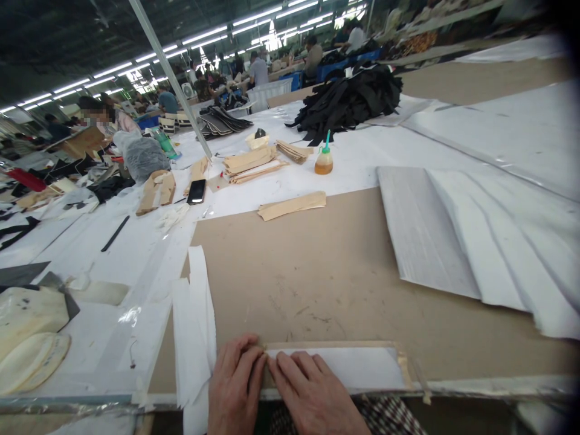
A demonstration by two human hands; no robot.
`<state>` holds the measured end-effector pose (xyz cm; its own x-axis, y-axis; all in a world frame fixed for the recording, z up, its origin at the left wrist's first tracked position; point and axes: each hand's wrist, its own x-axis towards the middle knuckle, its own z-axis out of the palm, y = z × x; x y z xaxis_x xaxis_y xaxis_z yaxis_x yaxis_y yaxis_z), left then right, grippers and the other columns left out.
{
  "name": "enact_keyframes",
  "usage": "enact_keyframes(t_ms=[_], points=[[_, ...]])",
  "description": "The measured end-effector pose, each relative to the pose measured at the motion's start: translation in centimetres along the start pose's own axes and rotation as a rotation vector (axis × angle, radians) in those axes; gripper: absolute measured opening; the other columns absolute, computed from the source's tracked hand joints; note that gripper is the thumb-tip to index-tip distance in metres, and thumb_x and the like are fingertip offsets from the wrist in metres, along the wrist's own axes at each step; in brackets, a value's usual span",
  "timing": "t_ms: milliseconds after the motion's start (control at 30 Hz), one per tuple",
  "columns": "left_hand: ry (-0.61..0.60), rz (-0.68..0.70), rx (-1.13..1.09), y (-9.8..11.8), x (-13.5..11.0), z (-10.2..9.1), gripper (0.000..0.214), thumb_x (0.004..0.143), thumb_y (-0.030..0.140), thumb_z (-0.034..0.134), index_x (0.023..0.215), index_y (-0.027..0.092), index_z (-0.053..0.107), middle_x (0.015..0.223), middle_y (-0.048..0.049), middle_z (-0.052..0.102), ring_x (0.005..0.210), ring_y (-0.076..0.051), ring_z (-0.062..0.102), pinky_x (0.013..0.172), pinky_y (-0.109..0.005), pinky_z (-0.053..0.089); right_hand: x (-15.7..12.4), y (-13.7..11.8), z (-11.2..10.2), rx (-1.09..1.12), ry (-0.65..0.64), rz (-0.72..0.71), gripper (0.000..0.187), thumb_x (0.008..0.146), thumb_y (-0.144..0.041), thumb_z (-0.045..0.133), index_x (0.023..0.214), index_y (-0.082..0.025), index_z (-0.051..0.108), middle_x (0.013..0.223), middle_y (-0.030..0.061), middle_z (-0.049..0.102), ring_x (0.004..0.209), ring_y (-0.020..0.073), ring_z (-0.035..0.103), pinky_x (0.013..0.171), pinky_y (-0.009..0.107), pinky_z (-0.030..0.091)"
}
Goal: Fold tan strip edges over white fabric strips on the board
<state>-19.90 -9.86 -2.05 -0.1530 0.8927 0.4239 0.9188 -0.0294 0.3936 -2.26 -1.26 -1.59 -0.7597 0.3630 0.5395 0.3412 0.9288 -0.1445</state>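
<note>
A white strip with folded tan edges (362,366) lies at the near edge of the brown board (344,290). My left hand (236,386) is closed at the strip's left end, with thumb and fingertips pinching the tan edge. Right beside it, my right hand (310,389) has its bent fingers pressed together on the strip, the thumb and forefinger at the same left end. Both hands cover that end, so the fold under the fingertips is hidden. Close to the left hand, several white strips (194,320) lie in a loose stack, partly hanging over the table edge.
Tan pieces (292,205) lie across the board's far edge. Beyond are a glue bottle with a green nozzle (324,162), a phone (196,191) and a heap of black strips (351,99). Fanned white sheets (493,241) cover the right side. A pole (170,75) rises behind.
</note>
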Motion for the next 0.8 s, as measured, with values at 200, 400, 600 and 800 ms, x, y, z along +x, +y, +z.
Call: enact_keyframes(t_ms=[200, 400, 600, 800], points=[[-0.039, 0.174, 0.143, -0.3, -0.3, -0.3, 0.022, 0.1, 0.017, 0.05, 0.117, 0.019, 0.064, 0.115, -0.012, 0.065, 0.101, -0.022, 0.065, 0.088, -0.033, 0.058, 0.0, 0.0, 0.3, 0.026, 0.027, 0.013, 0.026, 0.099, -0.025, 0.049, 0.113, -0.011, 0.066, 0.103, 0.0057, 0.068, 0.082, 0.0223, 0.048, 0.071, 0.038, 0.036], [-0.128, 0.294, 0.296, -0.2, -0.5, -0.8, 0.032, 0.101, 0.016, 0.041, 0.125, 0.015, 0.061, 0.12, -0.014, 0.067, 0.104, -0.028, 0.066, 0.087, -0.039, 0.059, -0.1, -0.1, 0.3, 0.031, -0.014, 0.017, 0.027, 0.092, -0.026, 0.059, 0.114, -0.011, 0.066, 0.105, 0.0056, 0.068, 0.083, 0.0228, 0.048, 0.072, 0.038, 0.036], [-0.099, -0.006, 0.026, 0.7, 1.0, -1.7, 0.018, 0.103, 0.028, 0.048, 0.113, 0.021, 0.061, 0.115, -0.0104, 0.065, 0.105, -0.02, 0.068, 0.088, -0.031, 0.06, 0.0, -0.1, -0.3, 0.031, -0.069, 0.002, 0.041, 0.078, -0.031, 0.07, 0.114, -0.01, 0.066, 0.106, 0.0052, 0.067, 0.083, 0.023, 0.048, 0.07, 0.038, 0.037], [-0.07, 0.046, -0.078, 0.7, 0.5, -1.7, 0.018, 0.104, 0.025, 0.048, 0.108, 0.022, 0.065, 0.113, -0.0087, 0.064, 0.105, -0.016, 0.068, 0.092, -0.024, 0.058, 0.0, 0.0, -0.3, 0.023, -0.077, 0.017, 0.042, 0.078, -0.033, 0.07, 0.113, -0.011, 0.065, 0.107, 0.0051, 0.067, 0.084, 0.023, 0.048, 0.071, 0.038, 0.038]])
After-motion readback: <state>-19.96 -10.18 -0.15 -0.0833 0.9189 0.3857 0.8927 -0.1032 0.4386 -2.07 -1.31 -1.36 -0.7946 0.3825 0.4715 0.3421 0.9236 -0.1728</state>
